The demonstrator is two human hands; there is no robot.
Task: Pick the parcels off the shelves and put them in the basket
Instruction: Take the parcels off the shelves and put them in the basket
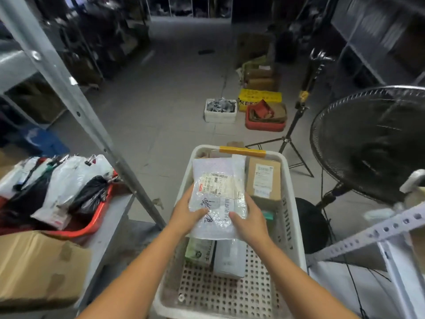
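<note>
Both hands grip a white bubble-wrap parcel over the white basket: the left hand clasps its 9 o'clock edge, the right hand its 3 o'clock edge, fingers closed around it. A brown box parcel lies at the basket's 1 o'clock corner.

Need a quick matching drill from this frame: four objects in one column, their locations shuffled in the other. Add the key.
Things:
1. bubble mailer
2. brown box
3. red tray of bagged parcels
4. black fan

Places:
A. on the shelf at the left
B. standing right of the basket
C. held over the basket by the left hand and right hand
D. in the basket's far right corner

Pairs: 1-C, 2-D, 3-A, 4-B
</note>
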